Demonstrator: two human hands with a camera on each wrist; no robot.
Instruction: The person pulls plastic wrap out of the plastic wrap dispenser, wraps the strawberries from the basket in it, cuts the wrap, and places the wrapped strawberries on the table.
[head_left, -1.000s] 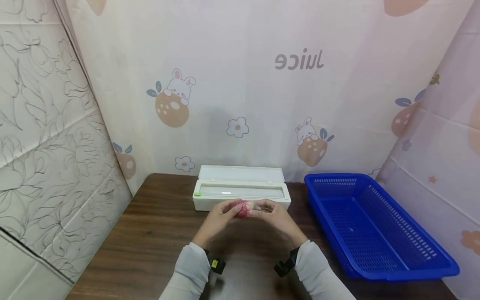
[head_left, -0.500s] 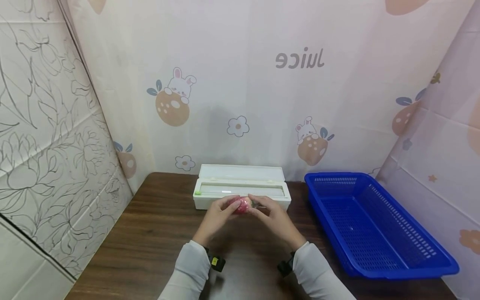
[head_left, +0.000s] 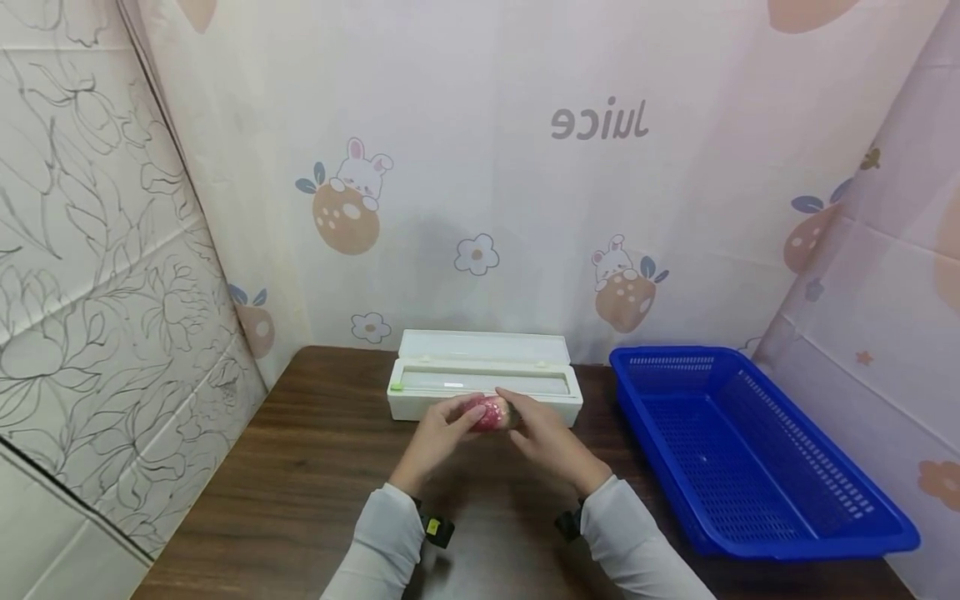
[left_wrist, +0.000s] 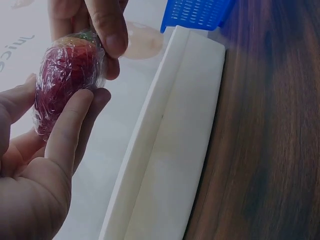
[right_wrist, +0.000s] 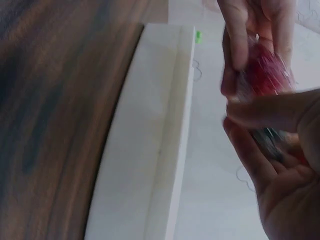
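A red fruit (head_left: 492,413) wrapped in clear plastic film is held between both hands in front of the white box. One end of the fruit (left_wrist: 64,75) turns yellow and green in the left wrist view, and the film looks crinkled and glossy. My left hand (head_left: 433,437) grips the red end between thumb and fingers. At the green end, my right hand (head_left: 557,442) has its thumb and fingers about the film. The right wrist view is blurred around the fruit (right_wrist: 267,75), and the right thumb covers part of it.
Behind the hands stands a long white film dispenser box (head_left: 420,407) with its lid (head_left: 483,344) raised and a green slider (head_left: 396,387) at its left end. A blue perforated basket (head_left: 660,467) sits on the right of the dark wooden table (head_left: 300,467).
My right hand has shifted over the fruit's green end, its thumb now farther from the left hand. The left hand keeps its grip. Box and basket stay in place.
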